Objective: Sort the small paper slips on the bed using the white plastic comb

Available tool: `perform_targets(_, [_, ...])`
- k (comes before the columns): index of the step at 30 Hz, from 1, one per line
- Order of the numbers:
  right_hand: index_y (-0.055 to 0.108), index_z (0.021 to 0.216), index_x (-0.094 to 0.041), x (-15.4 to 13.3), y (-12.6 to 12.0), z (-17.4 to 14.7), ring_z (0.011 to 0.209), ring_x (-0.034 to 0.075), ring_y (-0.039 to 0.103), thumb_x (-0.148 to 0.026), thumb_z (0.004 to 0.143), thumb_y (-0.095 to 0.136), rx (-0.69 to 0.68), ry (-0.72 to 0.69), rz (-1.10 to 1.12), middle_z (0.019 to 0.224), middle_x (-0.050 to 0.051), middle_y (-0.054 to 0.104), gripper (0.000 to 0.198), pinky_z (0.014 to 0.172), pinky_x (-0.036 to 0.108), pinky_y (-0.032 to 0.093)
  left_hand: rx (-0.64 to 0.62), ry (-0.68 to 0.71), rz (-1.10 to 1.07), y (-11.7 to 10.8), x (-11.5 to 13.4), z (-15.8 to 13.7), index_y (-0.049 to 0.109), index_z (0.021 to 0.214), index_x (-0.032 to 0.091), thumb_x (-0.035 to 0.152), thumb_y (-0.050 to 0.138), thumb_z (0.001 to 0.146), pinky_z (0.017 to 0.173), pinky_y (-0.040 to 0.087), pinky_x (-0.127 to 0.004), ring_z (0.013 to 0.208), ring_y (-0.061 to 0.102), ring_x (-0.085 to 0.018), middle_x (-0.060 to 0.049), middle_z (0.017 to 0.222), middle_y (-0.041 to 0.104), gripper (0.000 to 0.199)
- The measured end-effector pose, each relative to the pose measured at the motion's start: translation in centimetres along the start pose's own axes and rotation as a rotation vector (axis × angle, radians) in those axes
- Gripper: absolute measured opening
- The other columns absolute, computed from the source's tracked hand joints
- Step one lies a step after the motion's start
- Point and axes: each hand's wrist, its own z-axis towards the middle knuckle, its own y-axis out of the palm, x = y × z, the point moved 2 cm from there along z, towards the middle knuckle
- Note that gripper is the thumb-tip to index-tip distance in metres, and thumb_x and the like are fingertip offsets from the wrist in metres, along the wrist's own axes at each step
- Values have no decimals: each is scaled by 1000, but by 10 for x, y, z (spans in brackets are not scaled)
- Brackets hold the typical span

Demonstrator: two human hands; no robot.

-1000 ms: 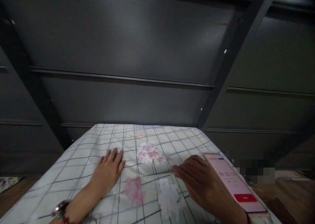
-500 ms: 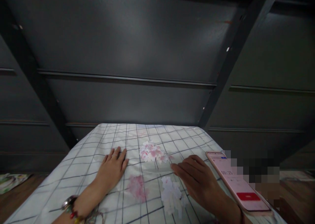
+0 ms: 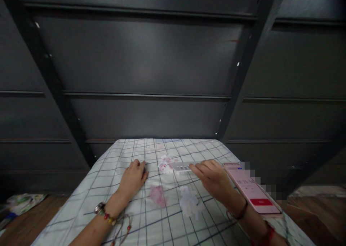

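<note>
Flat pale grey plastic-looking tool with a row of slots (image 3: 181,166), pinched by right hand (image 3: 209,172), thumb against fingers at the tool's right end. Tool lies roughly level, sticks out leftward, its left end at the heap of white scraps with pink and red marks (image 3: 165,163), center of bench, far half. Tool end overlaps heap's right side in view; cannot tell if it presses on it or hovers just above.

Left hand (image 3: 133,177) palm down on bench, left of heap, fingers loosely spread and a bit bent, thumb apart. Left wrist: bracelet of coloured beads (image 3: 109,219) plus round silver piece, thin beaded cord hanging on near side. Right wrist: thin dark band (image 3: 242,210), red band further up the forearm.

Second heap, plain white scraps (image 3: 188,202), near side of right hand, apart from first heap. Pink smudgy patch (image 3: 157,196) to its left, stain or scraps, cannot tell.

Pink-cased phone (image 3: 251,188) flat at bench's right edge, just right of right hand, screen lit, red button at near end, digits blurred.

Bench (image 3: 129,235) under white cloth with dark grid lines. Dark grey metal panel wall (image 3: 146,58) on far side. Brown floor (image 3: 40,217) at left, crumpled printed material on it.
</note>
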Motion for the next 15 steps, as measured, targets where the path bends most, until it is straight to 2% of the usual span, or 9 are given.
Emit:
perform_targets(2, [60, 97, -12, 8, -6, -1, 71, 16, 48, -3, 88, 35, -52, 14, -59, 77, 4, 62, 28, 66, 31, 34, -33, 35, 1, -7, 2, -2, 59, 104, 11, 24, 40, 89, 81, 46, -35, 95, 59, -25, -15, 102, 60, 28])
perform_targets(7, [59, 97, -10, 17, -26, -19, 72, 17, 50, -5, 87, 39, -89, -46, -119, 80, 7, 63, 23, 66, 31, 34, -122, 85, 11, -20, 5, -10, 61, 101, 10, 25, 43, 86, 79, 47, -32, 94, 60, -24, -15, 104, 61, 28])
perform_targets(12, [60, 83, -14, 5, -37, -57, 65, 15, 50, -1, 82, 43, -218, 27, -139, 68, 3, 60, 21, 62, 30, 34, -251, 136, 26, -37, 5, -18, 64, 96, 12, 26, 49, 81, 73, 49, -28, 87, 64, -22, -12, 103, 64, 25])
perform_targets(15, [57, 72, -17, -7, -47, -73, 61, 14, 49, -7, 81, 51, -287, 44, -96, 62, 0, 55, 15, 59, 28, 33, -263, 154, 40, -55, 12, -34, 62, 102, 14, 27, 54, 79, 75, 49, -30, 90, 63, -24, -12, 103, 65, 28])
